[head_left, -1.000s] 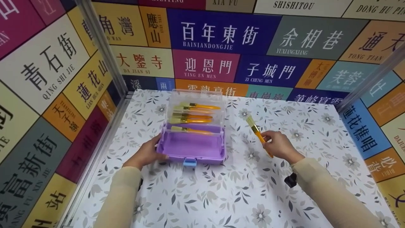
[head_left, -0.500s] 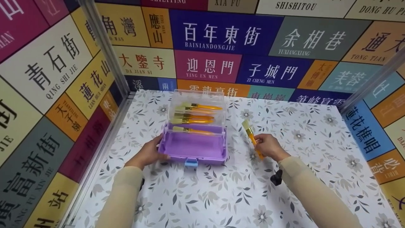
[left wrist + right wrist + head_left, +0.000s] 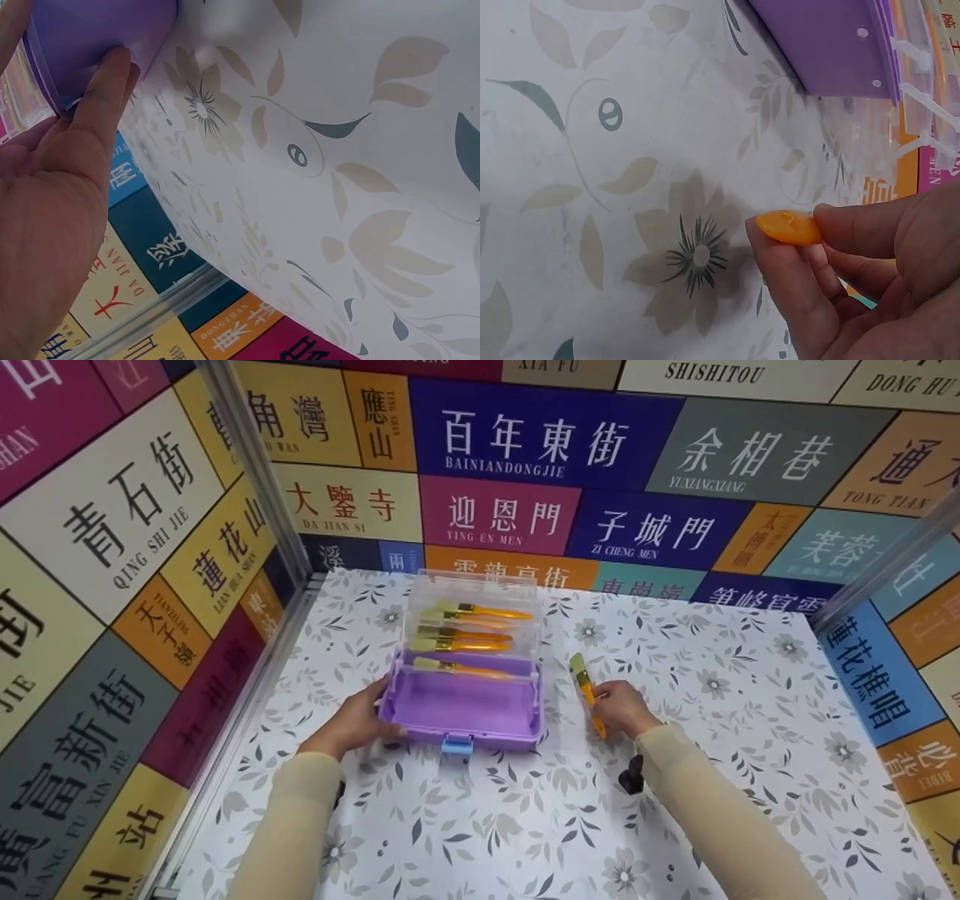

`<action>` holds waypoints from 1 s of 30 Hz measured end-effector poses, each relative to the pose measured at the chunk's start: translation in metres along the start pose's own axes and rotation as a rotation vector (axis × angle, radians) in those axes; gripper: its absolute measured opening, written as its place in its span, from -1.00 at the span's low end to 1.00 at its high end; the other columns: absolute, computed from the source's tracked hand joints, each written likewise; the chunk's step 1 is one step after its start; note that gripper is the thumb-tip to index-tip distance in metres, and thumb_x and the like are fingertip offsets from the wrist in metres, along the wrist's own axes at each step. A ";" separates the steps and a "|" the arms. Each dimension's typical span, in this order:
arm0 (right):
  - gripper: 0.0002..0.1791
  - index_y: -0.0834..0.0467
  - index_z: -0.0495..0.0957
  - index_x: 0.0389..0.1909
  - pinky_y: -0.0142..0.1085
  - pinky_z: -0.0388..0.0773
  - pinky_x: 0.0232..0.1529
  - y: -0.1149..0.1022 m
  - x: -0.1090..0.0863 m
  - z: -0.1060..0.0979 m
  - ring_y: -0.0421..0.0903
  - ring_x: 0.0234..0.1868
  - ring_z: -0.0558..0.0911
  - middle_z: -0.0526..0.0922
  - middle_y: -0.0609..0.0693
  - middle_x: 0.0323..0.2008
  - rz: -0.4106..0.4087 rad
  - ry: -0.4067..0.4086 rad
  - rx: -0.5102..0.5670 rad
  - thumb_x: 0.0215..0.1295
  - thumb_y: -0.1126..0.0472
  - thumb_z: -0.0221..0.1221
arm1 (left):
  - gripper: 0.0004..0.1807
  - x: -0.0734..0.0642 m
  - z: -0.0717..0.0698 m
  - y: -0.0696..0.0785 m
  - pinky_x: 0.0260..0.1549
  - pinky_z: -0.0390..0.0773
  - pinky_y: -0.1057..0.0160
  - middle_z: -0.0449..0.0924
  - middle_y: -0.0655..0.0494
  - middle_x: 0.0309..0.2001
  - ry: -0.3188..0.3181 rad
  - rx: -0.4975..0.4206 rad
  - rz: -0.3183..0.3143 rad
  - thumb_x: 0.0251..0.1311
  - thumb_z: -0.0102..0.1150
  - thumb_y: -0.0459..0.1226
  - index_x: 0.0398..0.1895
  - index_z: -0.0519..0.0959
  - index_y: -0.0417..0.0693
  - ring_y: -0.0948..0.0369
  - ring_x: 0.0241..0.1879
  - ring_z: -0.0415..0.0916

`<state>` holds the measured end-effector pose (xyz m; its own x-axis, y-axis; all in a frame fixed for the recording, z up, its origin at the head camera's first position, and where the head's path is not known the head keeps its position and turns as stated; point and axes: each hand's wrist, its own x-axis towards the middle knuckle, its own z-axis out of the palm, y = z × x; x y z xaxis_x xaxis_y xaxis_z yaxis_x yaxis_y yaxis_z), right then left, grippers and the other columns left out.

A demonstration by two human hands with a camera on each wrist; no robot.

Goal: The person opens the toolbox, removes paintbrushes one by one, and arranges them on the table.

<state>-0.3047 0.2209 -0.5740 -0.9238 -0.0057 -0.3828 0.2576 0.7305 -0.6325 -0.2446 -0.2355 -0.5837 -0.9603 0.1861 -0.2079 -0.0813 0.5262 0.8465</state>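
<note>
In its grip the right hand [image 3: 619, 707] pinches the brush [image 3: 585, 688], probably light, by the stiff-looking handle [image 3: 786, 226], its best holding place, while the left hand [image 3: 351, 722] holds the purple box [image 3: 465, 705].

"BAINIANDONGJIE" [image 3: 505, 469], "SHISHITOU" [image 3: 713, 373] on wall panels [image 3: 540, 405]

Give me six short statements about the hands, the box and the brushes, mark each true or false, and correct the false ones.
1. The left hand touches the box. True.
2. The box is shut. False: it stands open, its purple bottom in view.
3. The right hand holds a brush. True.
4. The held brush is inside the box. False: it is apart from the box, on its right in the head view.
5. More brushes lie toward the far side of the box. True.
6. The box's latch is red. False: the latch is blue.
</note>
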 end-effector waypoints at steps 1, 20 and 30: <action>-0.49 0.39 0.49 0.20 -0.28 0.58 -0.38 0.000 0.000 0.002 0.07 -0.18 0.56 0.57 0.27 0.02 0.001 0.002 0.000 0.17 0.42 0.12 | 0.23 0.000 0.000 0.000 0.32 0.29 0.01 0.21 -0.13 0.47 0.000 -0.001 0.002 -0.13 0.60 -0.34 0.59 -0.01 -0.13 -0.08 0.37 0.26; -0.79 0.34 0.52 -0.09 -0.09 0.70 -0.48 0.000 0.013 0.022 0.01 -0.52 0.64 0.59 0.23 -0.26 0.089 -0.066 0.105 0.27 0.38 0.18 | 0.22 -0.001 -0.001 -0.002 0.27 0.37 0.02 0.21 -0.14 0.47 -0.014 -0.020 0.021 -0.11 0.60 -0.33 0.59 -0.01 -0.13 -0.09 0.34 0.31; -0.82 0.32 0.50 -0.17 -0.17 0.69 -0.51 0.001 0.015 0.029 0.00 -0.47 0.64 0.58 0.18 -0.30 0.091 -0.048 0.067 0.24 0.39 0.25 | 0.21 -0.001 -0.002 -0.004 0.25 0.39 0.02 0.22 -0.15 0.46 -0.015 -0.055 0.037 -0.10 0.59 -0.36 0.59 0.00 -0.13 -0.10 0.33 0.32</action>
<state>-0.3104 0.2016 -0.5995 -0.8815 0.0243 -0.4715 0.3593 0.6823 -0.6366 -0.2435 -0.2396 -0.5861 -0.9587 0.2173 -0.1835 -0.0610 0.4729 0.8790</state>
